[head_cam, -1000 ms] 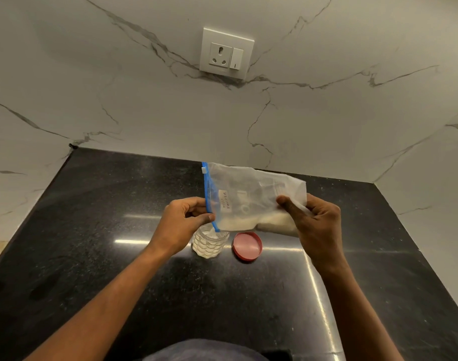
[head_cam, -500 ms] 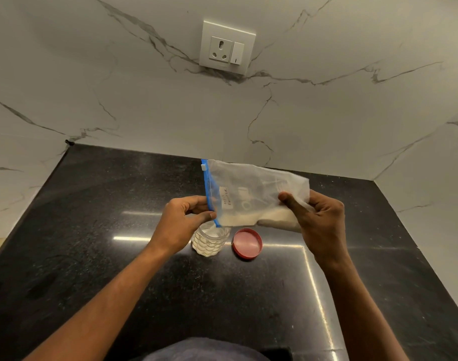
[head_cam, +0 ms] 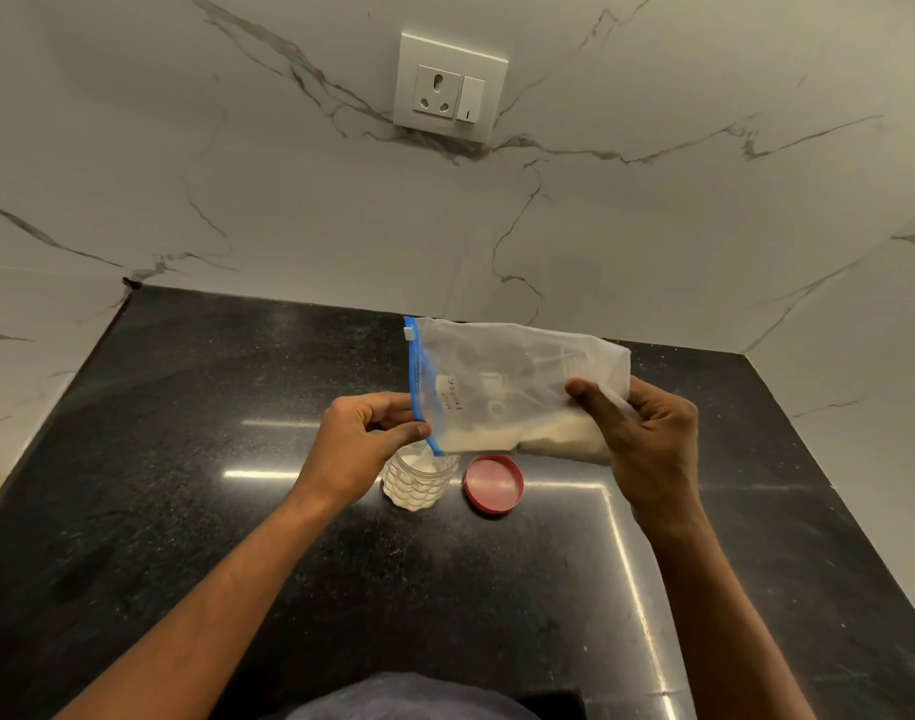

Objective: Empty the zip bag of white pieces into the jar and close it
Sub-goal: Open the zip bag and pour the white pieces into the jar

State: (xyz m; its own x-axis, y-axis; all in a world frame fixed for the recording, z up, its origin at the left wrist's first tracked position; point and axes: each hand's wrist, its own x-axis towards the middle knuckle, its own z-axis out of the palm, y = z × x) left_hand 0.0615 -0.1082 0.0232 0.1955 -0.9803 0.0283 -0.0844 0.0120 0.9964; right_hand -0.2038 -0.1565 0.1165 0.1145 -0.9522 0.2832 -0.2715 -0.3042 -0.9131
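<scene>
Left hand [head_cam: 364, 439]: pinched zip bag [head_cam: 517, 387] at mouth corner, above jar [head_cam: 419, 480].
Right hand [head_cam: 647, 433]: fingers curled round closed end.
Pour: needed slow lift.

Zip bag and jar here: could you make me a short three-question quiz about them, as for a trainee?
1. True or false: the red lid is screwed onto the jar.
2. Which part of the zip bag does the left hand pinch? A) the blue zip edge B) the closed bottom C) none of it
3. How many hands hold the bag?
Key: 1 false, the lid lies on the countertop beside the jar. 2 A. 3 two; the right hand grips the opposite end.
</scene>
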